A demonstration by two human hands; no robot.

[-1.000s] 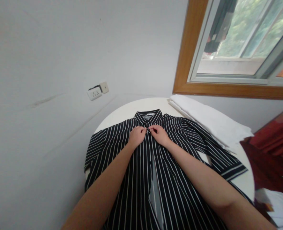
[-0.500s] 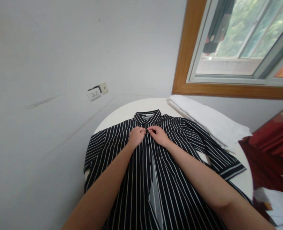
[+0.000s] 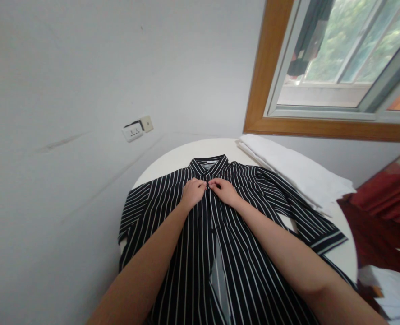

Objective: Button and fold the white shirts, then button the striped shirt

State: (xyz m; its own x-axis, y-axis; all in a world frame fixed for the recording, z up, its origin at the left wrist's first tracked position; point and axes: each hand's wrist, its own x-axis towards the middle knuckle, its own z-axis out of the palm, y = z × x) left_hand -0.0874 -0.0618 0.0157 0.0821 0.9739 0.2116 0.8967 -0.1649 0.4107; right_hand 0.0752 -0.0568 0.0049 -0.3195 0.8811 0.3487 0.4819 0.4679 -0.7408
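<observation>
A black shirt with white stripes [image 3: 179,243] lies face up on a round white table [image 3: 162,164], its collar toward the wall. My left hand [image 3: 193,193] pinches the front edge just below the collar. Right beside it, my right hand [image 3: 222,190] pinches the opposite front edge, fingertips almost touching the left ones. Any button between the fingers is too small to make out. Lower down, the shirt front gapes and shows a grey inside.
Folded white cloth [image 3: 294,167] lies at the table's back right. A wall socket [image 3: 132,132] is at the left, and a wood-framed window [image 3: 254,122] is at the upper right. White items [image 3: 389,289] and red fabric [image 3: 389,194] lie beyond the table's right edge.
The fingertips have shifted very slightly at the shirt's front edges. Just below the hands, the two edges lie a little closer together.
</observation>
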